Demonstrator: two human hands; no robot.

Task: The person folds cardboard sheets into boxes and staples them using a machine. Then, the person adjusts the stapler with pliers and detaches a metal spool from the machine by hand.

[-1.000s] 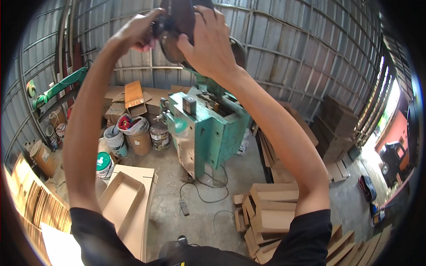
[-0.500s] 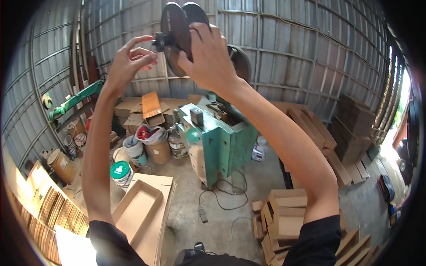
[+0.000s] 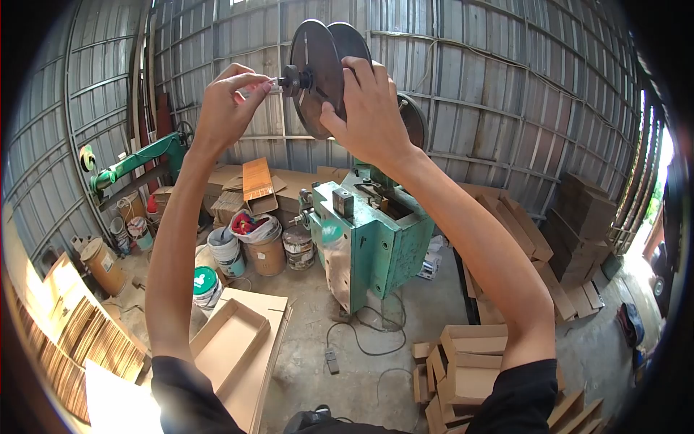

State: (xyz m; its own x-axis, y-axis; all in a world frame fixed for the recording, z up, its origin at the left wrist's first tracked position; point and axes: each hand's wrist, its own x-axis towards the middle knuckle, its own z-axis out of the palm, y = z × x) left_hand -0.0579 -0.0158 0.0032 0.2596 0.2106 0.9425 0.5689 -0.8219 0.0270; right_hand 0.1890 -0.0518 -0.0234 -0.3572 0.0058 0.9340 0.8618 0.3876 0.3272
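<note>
Up high, a dark reel [image 3: 315, 61] with two round side discs is in front of the metal wall. My right hand [image 3: 372, 112] grips it, thumb against the near disc's face and fingers reaching toward the gap between the discs. A black knob or collar [image 3: 292, 81] sits on the reel's axle, on the left side. My left hand [image 3: 235, 108] is closed in a pinch at the axle's outer end; a small shiny bit shows at the fingertips, too small to name. Below stands a worn green machine [image 3: 365, 242].
Another dark disc [image 3: 412, 121] is behind my right wrist. Cardboard trays [image 3: 473, 362] lie at lower right, and a shallow tray [image 3: 230, 340] rests on flat cardboard at left. Buckets [image 3: 225, 253] stand beyond. A cable [image 3: 361, 352] crosses the floor; a green arm [image 3: 137, 159] juts out at left.
My left fingers have closed from a loose, spread pose into a pinch at the axle's end. My right hand keeps its hold on the reel. The view has tilted up and shifted slightly left.
</note>
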